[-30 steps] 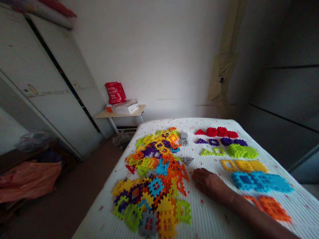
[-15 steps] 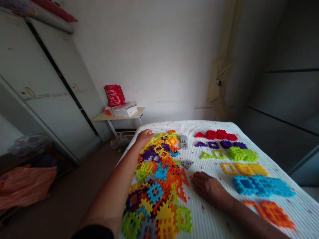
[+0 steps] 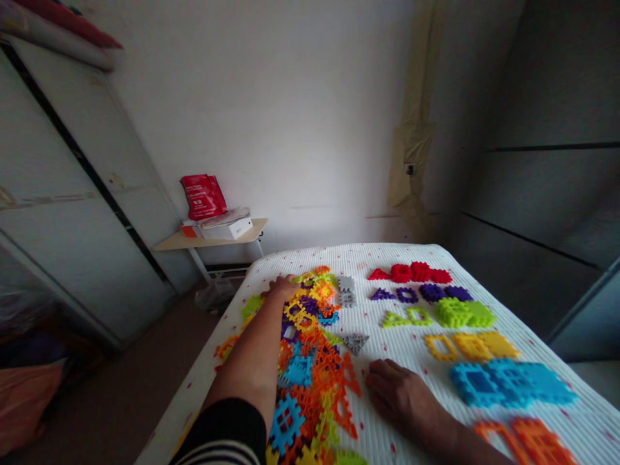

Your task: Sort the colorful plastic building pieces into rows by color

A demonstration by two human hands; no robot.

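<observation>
My left hand [image 3: 281,286] is stretched to the far end of a spread-out heap of plastic interlocking building tiles [image 3: 304,365] in mixed colours. Its fingers look apart and touch the tiles there; I see nothing held. My right hand [image 3: 400,392] rests palm down on the white ribbed bed cover [image 3: 387,342], right of the heap. Its fingers are bent together, and whatever lies under them is hidden. An orange triangle tile [image 3: 345,413] lies just left of it. Beyond it are a grey triangle tile [image 3: 356,343] and grey square tiles [image 3: 346,292].
On the right lie rows of red tiles [image 3: 420,272], purple tiles [image 3: 431,292], green tiles [image 3: 455,312], yellow tiles [image 3: 477,346], blue tiles [image 3: 513,382] and orange tiles [image 3: 542,439]. A small table [image 3: 169,241] with a red bag [image 3: 201,196] stands beyond the bed.
My left arm has shifted right across the heap, the hand reaching into its far left part. The camera view has turned slightly. My right hand stays on the cover.
</observation>
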